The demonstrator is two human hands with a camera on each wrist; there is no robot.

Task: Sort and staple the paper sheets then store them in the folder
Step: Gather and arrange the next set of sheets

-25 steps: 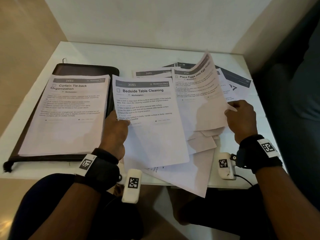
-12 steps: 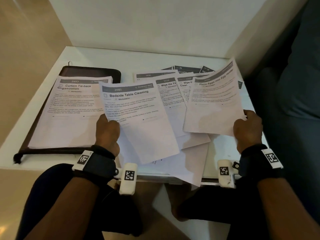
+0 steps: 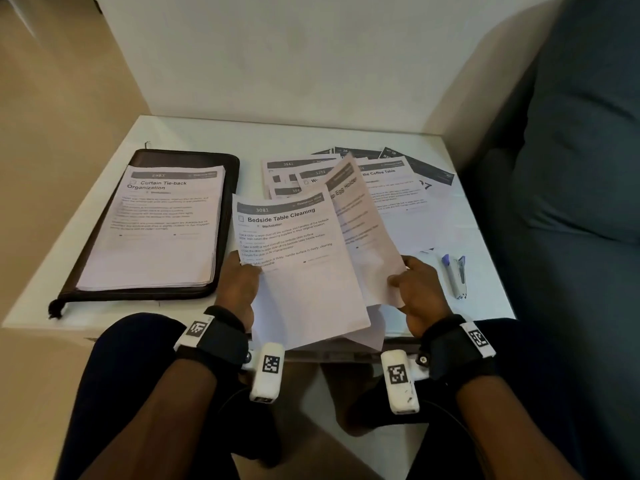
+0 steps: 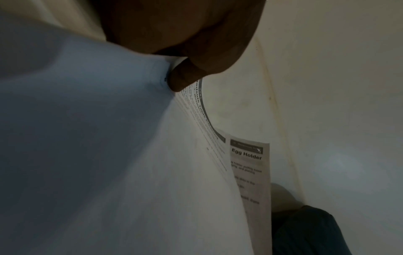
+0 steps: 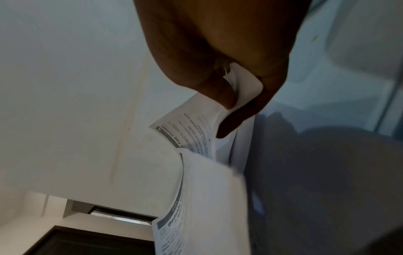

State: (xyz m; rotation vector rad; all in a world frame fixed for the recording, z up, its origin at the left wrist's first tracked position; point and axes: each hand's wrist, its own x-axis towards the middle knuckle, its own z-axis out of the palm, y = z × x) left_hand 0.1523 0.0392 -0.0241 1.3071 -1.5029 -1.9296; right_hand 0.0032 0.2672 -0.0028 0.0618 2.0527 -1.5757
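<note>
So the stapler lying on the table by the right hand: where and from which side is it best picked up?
Probably from above, across the middle of its long body. The stapler lies flat on the table, lengthwise away from the person, with bare surface on both long sides, so thumb and fingers could close on it. The right hand is nearest, but it holds the egg holder sheet.

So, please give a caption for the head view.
Left hand holds Bedside Table Cleaning sheet; right hand holds Egg Holder sheet.

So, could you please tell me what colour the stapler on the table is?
The stapler is purple and silver, seen best in the head view.
</note>
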